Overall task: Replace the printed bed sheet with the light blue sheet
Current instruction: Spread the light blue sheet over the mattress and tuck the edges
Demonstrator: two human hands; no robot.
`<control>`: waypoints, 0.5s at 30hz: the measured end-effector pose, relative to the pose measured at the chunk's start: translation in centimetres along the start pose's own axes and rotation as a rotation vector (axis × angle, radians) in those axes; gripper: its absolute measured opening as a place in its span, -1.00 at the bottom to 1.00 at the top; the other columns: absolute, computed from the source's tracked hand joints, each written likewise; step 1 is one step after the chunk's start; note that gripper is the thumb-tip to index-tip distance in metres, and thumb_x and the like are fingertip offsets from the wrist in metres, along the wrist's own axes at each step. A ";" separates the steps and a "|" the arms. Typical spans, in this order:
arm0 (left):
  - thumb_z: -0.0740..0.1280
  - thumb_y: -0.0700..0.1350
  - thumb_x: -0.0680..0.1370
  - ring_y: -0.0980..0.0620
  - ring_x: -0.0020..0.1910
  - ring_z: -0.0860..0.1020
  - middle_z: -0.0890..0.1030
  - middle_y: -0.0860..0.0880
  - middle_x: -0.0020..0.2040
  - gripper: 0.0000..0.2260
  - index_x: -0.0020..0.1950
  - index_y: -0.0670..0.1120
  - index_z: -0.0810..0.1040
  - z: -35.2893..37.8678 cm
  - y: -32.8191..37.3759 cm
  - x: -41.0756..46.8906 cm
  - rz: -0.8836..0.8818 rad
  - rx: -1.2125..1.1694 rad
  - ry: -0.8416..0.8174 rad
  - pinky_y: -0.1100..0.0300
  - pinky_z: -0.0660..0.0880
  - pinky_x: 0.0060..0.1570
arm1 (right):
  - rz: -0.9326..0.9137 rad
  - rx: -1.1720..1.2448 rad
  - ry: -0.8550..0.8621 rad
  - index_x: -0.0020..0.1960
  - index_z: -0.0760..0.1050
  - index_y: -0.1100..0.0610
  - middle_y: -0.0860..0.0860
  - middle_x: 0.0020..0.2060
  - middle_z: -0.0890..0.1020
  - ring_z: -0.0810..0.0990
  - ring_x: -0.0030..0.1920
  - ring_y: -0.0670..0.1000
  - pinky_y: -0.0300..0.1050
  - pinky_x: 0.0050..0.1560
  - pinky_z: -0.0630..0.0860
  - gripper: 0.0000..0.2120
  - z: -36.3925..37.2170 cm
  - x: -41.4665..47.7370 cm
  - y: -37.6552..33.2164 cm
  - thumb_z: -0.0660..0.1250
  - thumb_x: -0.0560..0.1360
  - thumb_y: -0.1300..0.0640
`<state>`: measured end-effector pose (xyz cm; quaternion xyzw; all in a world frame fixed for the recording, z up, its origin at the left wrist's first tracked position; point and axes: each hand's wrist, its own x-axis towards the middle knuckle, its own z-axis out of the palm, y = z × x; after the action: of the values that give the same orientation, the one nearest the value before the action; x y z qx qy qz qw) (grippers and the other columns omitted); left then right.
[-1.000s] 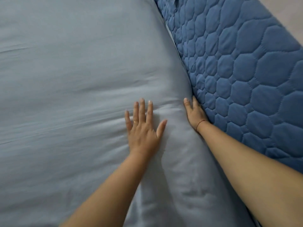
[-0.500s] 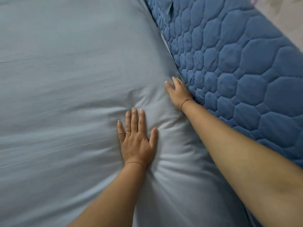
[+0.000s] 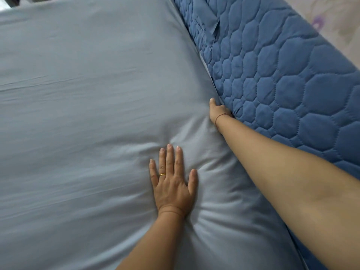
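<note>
The light blue sheet (image 3: 87, 114) covers the mattress and fills most of the view. My left hand (image 3: 173, 182) lies flat on it with fingers spread, pressing the fabric down; a gold ring is on one finger. My right hand (image 3: 219, 112) reaches further along the bed's right edge, its fingers pushed into the gap between the sheet and the dark blue quilted panel (image 3: 282, 78), so only the thumb and the back of the hand show. Creases fan out in the sheet between the two hands.
The quilted panel runs diagonally along the right side of the bed. Pale printed fabric (image 3: 331, 18) with a purple mark shows at the top right corner. A dark strip (image 3: 13, 0) lies beyond the bed's far left corner.
My right hand has slid further up the bed edge and its fingers have gone deeper into the gap. My left hand stays flat on the sheet.
</note>
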<state>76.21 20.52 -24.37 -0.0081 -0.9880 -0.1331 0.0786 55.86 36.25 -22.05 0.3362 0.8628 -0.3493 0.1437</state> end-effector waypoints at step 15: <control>0.06 0.17 0.55 -0.10 0.54 0.18 0.27 -0.11 0.54 -0.40 0.53 -0.10 0.27 0.4 -0.1 0.1 0.007 -0.041 0.006 -0.14 -0.03 0.50 | -0.216 0.032 -0.072 0.57 0.05 0.13 0.13 0.54 0.16 0.15 0.52 0.15 -0.02 0.50 0.05 -0.34 0.0 0.8 0.9 -0.06 0.62 -0.25</control>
<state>76.02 20.50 -24.72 -0.0126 -0.9848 -0.1529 0.0820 55.87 37.10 -22.93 0.2307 0.8825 -0.3883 0.1309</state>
